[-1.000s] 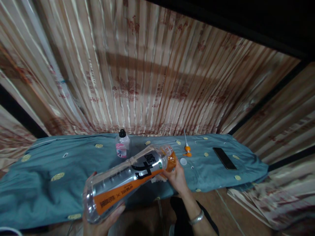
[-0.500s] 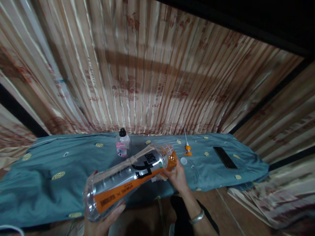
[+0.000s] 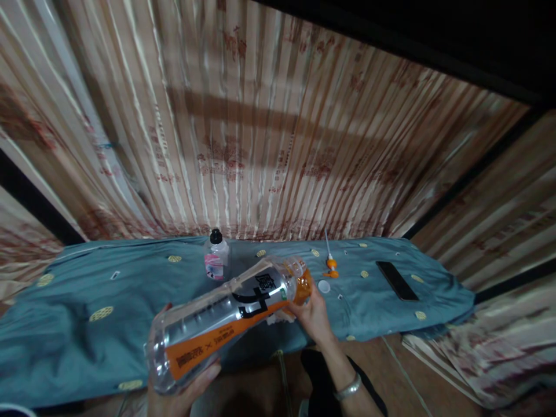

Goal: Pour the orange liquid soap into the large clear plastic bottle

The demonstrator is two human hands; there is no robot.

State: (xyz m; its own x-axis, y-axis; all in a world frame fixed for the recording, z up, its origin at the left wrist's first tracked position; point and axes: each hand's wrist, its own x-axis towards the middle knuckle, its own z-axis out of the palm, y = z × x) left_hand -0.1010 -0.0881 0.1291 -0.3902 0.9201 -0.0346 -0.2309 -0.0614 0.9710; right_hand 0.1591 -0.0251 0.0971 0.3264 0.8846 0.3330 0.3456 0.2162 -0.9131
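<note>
The left hand [image 3: 180, 394] is under the base of the large bottle [image 3: 226, 315] and its fingers curl around the bottom, so it carries the weight. The bottle lies almost flat, with the base near the person and the neck pointing away to the right, above the front edge of the surface [image 3: 78, 324] with its teal cloth. In my judgement this tilt keeps the orange liquid gathered at the neck end.

Behind the bottle, a small bottle with a black cap [image 3: 216, 258] stands upright on the cloth, apart from the hands.

The right hand [image 3: 313, 315] grips the large bottle near its neck and steadies it. The bottle is clear plastic with an orange and silver label with black characters. Whether its mouth is open, I cannot tell.

Further right lie a small white cap [image 3: 324, 285], an orange pump nozzle [image 3: 331, 265] and a dark phone [image 3: 397, 280].
</note>
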